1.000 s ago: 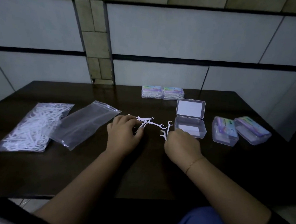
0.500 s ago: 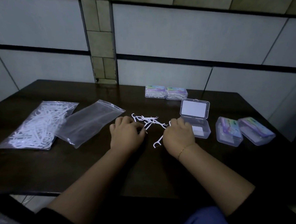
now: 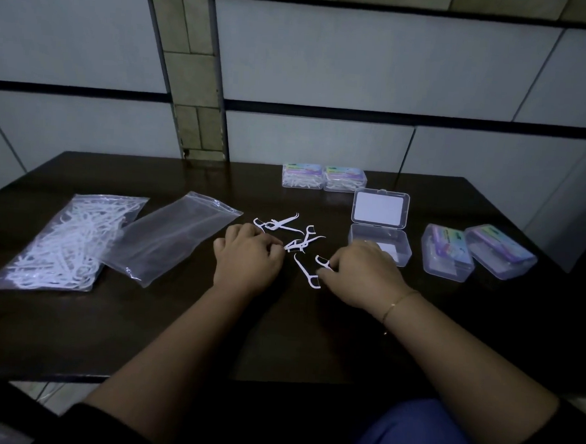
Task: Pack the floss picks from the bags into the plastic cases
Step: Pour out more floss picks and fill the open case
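White floss picks (image 3: 292, 237) lie loose on the dark surface (image 3: 141, 315) between both hands, head view; right hand (image 3: 364, 274) fingers pinch one pick (image 3: 323, 262), open case (image 3: 379, 242) just behind; left hand (image 3: 248, 258) curled, contents unclear

No text can be read. The two closed cases (image 3: 324, 178) at the far edge of the table carry coloured labels on their lids, and the two closed cases (image 3: 478, 251) on the right carry similar purple and pale labels, but the print on all of them is too small and dim to make out. The open case (image 3: 380, 227) has a blank white panel in its lid. The bags (image 3: 67, 239) bear no visible print.
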